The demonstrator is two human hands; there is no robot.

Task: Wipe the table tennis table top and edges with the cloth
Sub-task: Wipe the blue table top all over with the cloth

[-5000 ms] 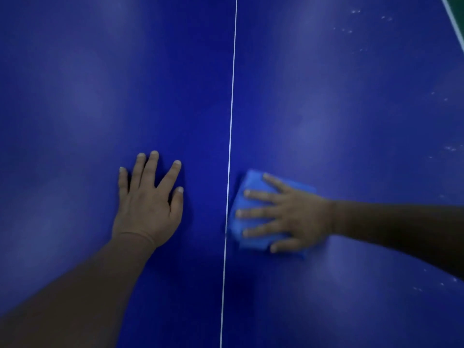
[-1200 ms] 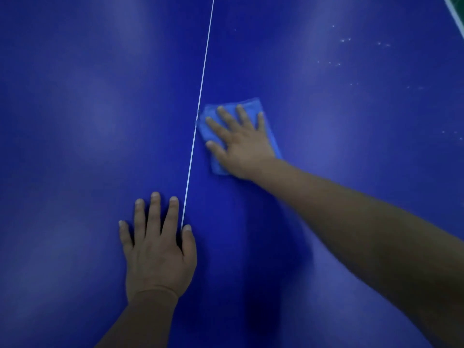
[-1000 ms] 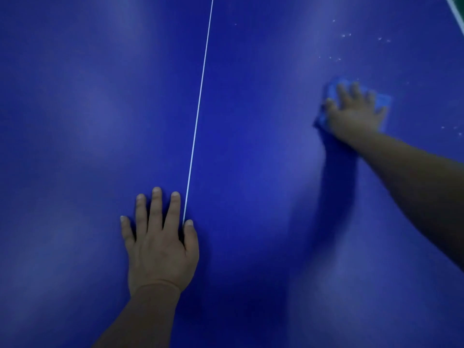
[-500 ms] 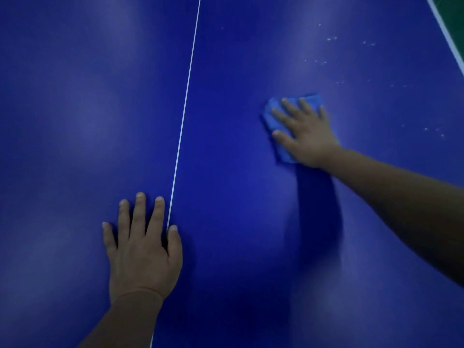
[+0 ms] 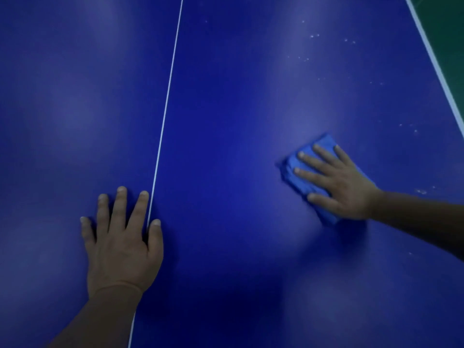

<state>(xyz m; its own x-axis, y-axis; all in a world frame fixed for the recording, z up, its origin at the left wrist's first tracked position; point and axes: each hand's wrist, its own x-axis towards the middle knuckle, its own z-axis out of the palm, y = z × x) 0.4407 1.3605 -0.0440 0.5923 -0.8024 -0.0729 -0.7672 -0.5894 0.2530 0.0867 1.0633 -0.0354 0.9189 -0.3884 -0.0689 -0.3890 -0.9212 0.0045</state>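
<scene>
Wiping the table's right half
Right hand (image 5: 344, 187) is pressing the cloth (image 5: 305, 172) with flat, spread fingers; left hand (image 5: 123, 244) is bracing flat. Overlapping strokes toward the upper-right specks (image 5: 313, 36) would serve best.

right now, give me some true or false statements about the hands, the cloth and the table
1. The right hand presses flat on the folded light blue cloth. True.
2. The left hand holds a second cloth. False: it rests bare on the dark blue table tennis table top.
3. The cloth lies right of the thin white centre line. True.
4. The cloth covers the white edge stripe. False: it lies well apart from it.
5. Pale specks dot the top beyond the cloth. True.
</scene>
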